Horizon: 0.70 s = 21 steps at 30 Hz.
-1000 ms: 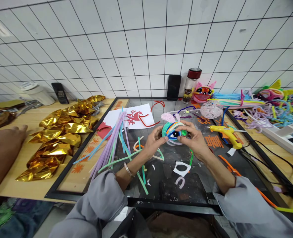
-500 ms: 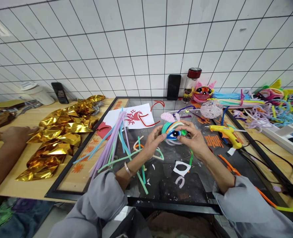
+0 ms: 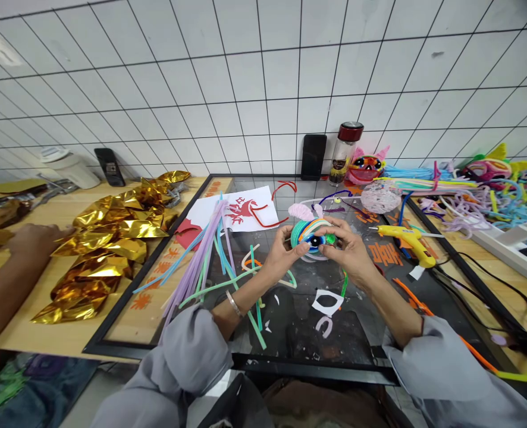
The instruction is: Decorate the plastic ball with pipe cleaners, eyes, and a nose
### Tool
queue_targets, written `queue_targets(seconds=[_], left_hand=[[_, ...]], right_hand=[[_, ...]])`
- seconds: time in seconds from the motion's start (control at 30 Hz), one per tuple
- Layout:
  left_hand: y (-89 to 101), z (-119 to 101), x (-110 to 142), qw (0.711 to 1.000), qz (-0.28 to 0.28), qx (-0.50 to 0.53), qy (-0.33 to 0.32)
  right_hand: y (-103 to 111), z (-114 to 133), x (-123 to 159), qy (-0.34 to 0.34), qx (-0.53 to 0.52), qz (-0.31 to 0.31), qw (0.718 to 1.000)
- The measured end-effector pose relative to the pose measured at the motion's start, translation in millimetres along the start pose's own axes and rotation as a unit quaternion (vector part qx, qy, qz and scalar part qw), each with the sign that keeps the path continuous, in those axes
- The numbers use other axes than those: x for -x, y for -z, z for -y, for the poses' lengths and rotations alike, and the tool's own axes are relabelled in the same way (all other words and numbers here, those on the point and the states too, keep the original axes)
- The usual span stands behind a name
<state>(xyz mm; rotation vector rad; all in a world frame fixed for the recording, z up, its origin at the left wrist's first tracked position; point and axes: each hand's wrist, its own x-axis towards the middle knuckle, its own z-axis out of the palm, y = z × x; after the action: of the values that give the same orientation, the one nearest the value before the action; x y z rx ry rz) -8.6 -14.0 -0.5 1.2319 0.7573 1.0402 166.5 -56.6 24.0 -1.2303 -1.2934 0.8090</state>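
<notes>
A colourful pipe-cleaner animal head point(image 3: 300, 233), banded in green, orange and blue with pink ears and a blue-black eye, is held up above the dark mat. My left hand point(image 3: 281, 255) is closed round its left side, thumb beside the eye point(image 3: 316, 242). My right hand point(image 3: 348, 252) grips the other side, fingers near a small green ball point(image 3: 330, 239). Below them lie a white paper piece with an oval hole point(image 3: 328, 304) and a lilac U-shaped pipe cleaner point(image 3: 320, 324). To the left spreads a bundle of lilac, blue and green pipe cleaners point(image 3: 200, 255).
A yellow glue gun point(image 3: 406, 239) with its cord lies at right. Behind stand a black phone point(image 3: 313, 157), a glass bottle point(image 3: 340, 157) and a finished pink head point(image 3: 364, 172). Another person's hand point(image 3: 34, 239) rests by gold foil point(image 3: 107, 255) at left.
My left hand has shifted slightly right, its thumb now pressing closer to the eye. The right hand keeps about the same hold.
</notes>
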Motion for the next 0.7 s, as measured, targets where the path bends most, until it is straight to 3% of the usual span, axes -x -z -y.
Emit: queue_targets(seconds=[0.7], left_hand=[[-3.2,1.3,-2.0,0.999,-0.018,0.01,0.03]], right_hand=[[-1.6,-0.4,0.4,0.011,-0.008,0.003,1.0]])
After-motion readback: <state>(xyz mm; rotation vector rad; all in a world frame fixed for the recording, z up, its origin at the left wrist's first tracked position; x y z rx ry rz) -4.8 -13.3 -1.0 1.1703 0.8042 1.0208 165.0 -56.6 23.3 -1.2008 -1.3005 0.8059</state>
